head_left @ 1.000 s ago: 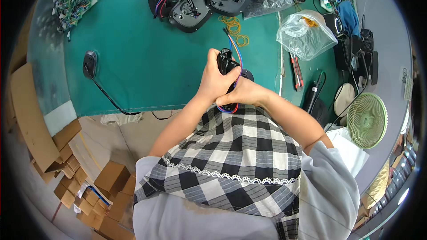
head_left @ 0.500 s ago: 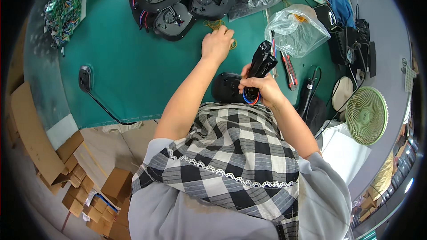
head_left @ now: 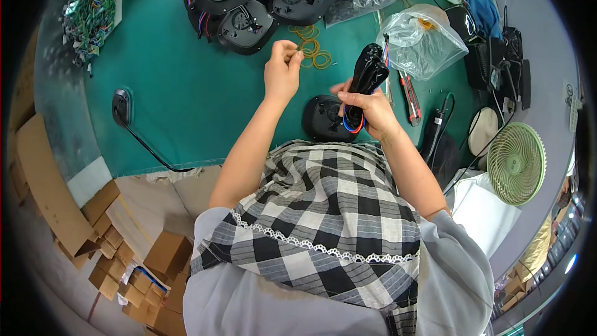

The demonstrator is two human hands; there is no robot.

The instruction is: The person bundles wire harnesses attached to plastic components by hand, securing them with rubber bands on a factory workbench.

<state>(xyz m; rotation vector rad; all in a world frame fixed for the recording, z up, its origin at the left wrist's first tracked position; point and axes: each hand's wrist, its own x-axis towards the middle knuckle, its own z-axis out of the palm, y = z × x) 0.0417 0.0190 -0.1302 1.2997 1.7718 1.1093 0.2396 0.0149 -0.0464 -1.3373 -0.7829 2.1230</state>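
My right hand (head_left: 373,111) is closed around a folded bundle of black cable (head_left: 367,74), held upright, with red and blue wires looping out at its lower end. Just left of that hand, a black oval housing (head_left: 324,119) lies on the table near my apron. My left hand (head_left: 283,73) has thumb and fingers pinched together beside a loose group of yellow rubber bands (head_left: 309,42). Whatever is between those fingertips is too small to make out.
Several black oval housings (head_left: 301,1) with coloured wires are piled at the back. A clear plastic bag (head_left: 418,43), a red utility knife (head_left: 410,101) and a green fan (head_left: 516,163) stand to the right. Wired circuit boards (head_left: 96,15) lie far left, near a black cabled part (head_left: 121,107).
My left hand has drawn back to the left from over the rubber bands, leaving them in plain sight, its fingers now pinched. My right hand keeps hold of the cable bundle.
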